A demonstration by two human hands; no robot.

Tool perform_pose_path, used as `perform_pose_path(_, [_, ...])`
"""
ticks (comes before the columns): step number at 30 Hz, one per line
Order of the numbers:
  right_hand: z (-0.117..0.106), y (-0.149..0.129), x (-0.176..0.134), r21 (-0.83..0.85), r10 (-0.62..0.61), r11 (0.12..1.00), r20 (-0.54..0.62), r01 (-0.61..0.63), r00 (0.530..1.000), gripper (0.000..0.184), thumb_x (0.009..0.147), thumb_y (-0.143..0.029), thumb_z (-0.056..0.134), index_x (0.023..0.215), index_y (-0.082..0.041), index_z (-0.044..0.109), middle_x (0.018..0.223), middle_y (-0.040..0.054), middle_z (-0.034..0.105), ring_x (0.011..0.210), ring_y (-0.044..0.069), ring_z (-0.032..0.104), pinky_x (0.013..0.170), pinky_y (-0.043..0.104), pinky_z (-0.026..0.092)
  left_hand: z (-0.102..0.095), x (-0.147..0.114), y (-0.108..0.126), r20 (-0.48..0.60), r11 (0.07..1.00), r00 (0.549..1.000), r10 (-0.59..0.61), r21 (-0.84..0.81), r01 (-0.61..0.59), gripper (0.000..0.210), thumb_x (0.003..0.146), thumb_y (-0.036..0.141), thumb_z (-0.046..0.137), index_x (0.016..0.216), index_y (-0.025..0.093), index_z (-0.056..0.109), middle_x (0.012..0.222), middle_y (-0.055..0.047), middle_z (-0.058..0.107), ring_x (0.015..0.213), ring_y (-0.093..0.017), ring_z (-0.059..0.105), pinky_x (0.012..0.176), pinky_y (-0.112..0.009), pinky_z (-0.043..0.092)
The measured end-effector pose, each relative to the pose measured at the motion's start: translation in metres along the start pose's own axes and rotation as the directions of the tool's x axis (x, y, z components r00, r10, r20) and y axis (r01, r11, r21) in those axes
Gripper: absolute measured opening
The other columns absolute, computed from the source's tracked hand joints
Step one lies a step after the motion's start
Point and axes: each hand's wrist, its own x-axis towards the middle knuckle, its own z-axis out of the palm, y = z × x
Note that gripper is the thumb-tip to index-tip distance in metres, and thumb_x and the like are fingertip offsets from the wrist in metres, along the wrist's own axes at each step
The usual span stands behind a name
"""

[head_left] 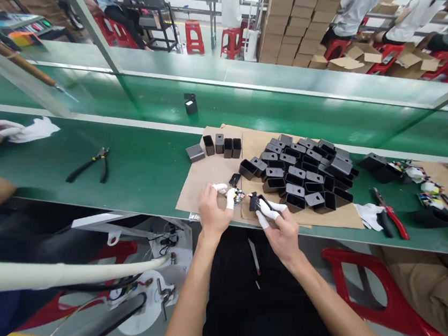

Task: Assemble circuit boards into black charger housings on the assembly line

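Note:
My left hand (215, 208), with white finger cots on its fingertips, pinches a small circuit board with coloured parts (238, 195) over the front of the cardboard sheet. In my right hand (281, 229), also in finger cots, is a black plastic case (264, 204), tilted, its opening partly hidden by my fingers. A small black piece (253, 201) shows at the case's left side; whether it is joined to the board I cannot tell. Another small black part (234, 179) lies just beyond my left fingertips. Many like black cases (295, 173) stand packed together to the right.
Several cases (228, 147) stand in a row behind my hands, and one sits on the green conveyor (190, 104). Black-handled pliers (94, 164) lie left, red-handled pliers (391, 213) right. Co-workers' arms reach in at both sides. A red stool (366, 281) stands below right.

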Motion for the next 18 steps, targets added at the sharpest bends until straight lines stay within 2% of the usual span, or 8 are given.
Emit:
perform_pose_path(7, [-0.004,0.002,0.008,-0.062,0.007,0.998,0.145,0.002,0.989,0.044,0.104,-0.019,0.067,0.146,-0.032,0.069,0.132,0.0121,0.067,0.115,0.025,0.076,0.101,0.042,0.068,0.000,0.000,-0.001,-0.017,1.000,1.000,0.000,-0.006,0.000,0.018,0.091,0.021,0.070,0.108,0.024,0.064,0.099,-0.008,0.065,0.097,-0.028,0.063,0.090,-0.043,0.052])
perform_pose_path(11, [-0.009,0.007,0.007,-0.064,-0.062,0.996,0.092,0.068,0.994,0.049,0.102,-0.016,0.069,0.148,-0.033,0.068,0.136,0.0137,0.066,0.116,0.026,0.077,0.101,0.043,0.068,0.000,0.000,0.000,-0.024,1.000,1.000,-0.009,-0.007,0.009,0.014,0.094,0.025,0.070,0.107,0.024,0.064,0.100,-0.008,0.065,0.099,-0.028,0.063,0.091,-0.043,0.052])
perform_pose_path(14, [-0.010,0.008,0.008,-0.094,-0.075,0.992,0.084,0.083,0.994,0.047,0.103,-0.017,0.069,0.147,-0.033,0.069,0.132,0.0130,0.070,0.111,0.026,0.079,0.096,0.041,0.070,0.000,-0.001,-0.001,-0.027,1.000,1.000,-0.010,-0.005,0.010,0.015,0.094,0.026,0.070,0.108,0.024,0.065,0.101,-0.008,0.066,0.099,-0.028,0.064,0.091,-0.043,0.052])
perform_pose_path(18, [-0.012,0.008,0.011,-0.066,-0.072,0.995,0.087,0.078,0.994,0.049,0.102,-0.015,0.069,0.148,-0.032,0.068,0.134,0.0129,0.071,0.115,0.026,0.078,0.102,0.041,0.069,0.001,0.000,-0.006,-0.022,1.000,1.000,0.001,0.003,-0.001,0.018,0.091,0.023,0.071,0.108,0.024,0.065,0.101,-0.008,0.066,0.098,-0.028,0.064,0.091,-0.043,0.052])
